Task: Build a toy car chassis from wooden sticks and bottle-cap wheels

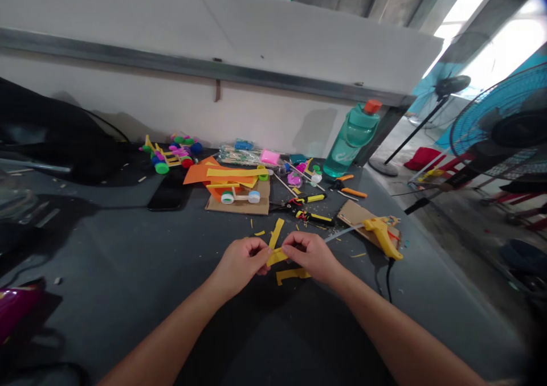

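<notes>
My left hand (238,265) and my right hand (310,255) meet at the middle of the dark table, and their fingers pinch a yellow craft foam strip (277,255) from both sides. A narrow yellow piece (276,233) rises from the pinch, though I cannot tell whether it is part of the same strip. Just below my hands, a bent yellow strip (293,275) lies flat. A yellow hot glue gun (383,237) rests on a cardboard scrap (356,218) to the right of my right hand, with a glue stick pointing towards it.
Farther back stand a teal water bottle (351,141), yellow-handled pliers (305,204), orange foam sheets (200,175), a small bottle-cap-wheeled model (241,197) and a colourful wheeled model (168,155). A black phone (168,192) lies left of them. A wall runs behind the table, and a fan (504,118) stands right.
</notes>
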`<state>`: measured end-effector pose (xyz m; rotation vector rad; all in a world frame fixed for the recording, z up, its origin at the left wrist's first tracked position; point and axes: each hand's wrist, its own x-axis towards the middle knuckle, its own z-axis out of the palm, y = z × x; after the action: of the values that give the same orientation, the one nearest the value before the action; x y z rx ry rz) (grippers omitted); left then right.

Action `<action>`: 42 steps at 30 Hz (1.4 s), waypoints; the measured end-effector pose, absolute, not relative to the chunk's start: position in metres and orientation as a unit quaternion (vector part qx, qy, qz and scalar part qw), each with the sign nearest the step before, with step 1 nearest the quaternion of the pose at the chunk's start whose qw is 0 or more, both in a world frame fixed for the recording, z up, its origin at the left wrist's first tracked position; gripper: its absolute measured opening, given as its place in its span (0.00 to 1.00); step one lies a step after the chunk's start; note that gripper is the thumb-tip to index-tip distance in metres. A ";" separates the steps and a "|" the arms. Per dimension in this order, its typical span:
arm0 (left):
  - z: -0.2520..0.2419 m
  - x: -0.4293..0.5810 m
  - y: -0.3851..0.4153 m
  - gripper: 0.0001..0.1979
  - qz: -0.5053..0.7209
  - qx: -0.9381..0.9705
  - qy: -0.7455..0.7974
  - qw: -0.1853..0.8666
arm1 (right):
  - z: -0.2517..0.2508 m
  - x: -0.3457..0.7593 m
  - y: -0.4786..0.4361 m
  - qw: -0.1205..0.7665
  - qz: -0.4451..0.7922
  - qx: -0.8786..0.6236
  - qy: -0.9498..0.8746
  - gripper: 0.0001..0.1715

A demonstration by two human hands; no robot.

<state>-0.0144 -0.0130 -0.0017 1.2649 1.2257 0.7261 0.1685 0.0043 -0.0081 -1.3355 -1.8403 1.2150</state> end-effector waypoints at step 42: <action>0.001 -0.018 -0.013 0.12 0.334 0.584 0.491 0.554 | -0.006 0.168 0.006 0.328 0.563 -0.486 -0.582 0.10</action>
<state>-0.0179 -0.0129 0.0010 1.3791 1.1607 0.7904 0.1685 0.0062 -0.0056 -1.2722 -1.5246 1.4741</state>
